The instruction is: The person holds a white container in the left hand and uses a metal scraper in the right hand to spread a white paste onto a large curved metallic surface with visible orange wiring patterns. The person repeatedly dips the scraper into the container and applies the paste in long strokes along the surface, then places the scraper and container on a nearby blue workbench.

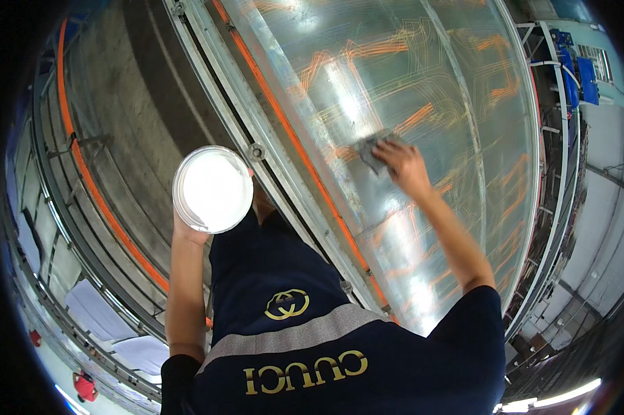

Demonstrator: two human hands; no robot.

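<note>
My left hand holds up a round tub from beneath and the side. Its upward face is bright white, and glare hides whether that is a lid or contents. On the long shiny table surface, my right hand presses a crumpled grey cloth with its fingers. Orange and yellow line marks run across this surface around the cloth. Part of the cloth lies hidden under the fingers, and the hand is slightly blurred.
A metal rail with bolts and an orange strip border the table's near side. Left of me is a concrete floor, then a second frame with another orange strip. A person in red is far off at lower left.
</note>
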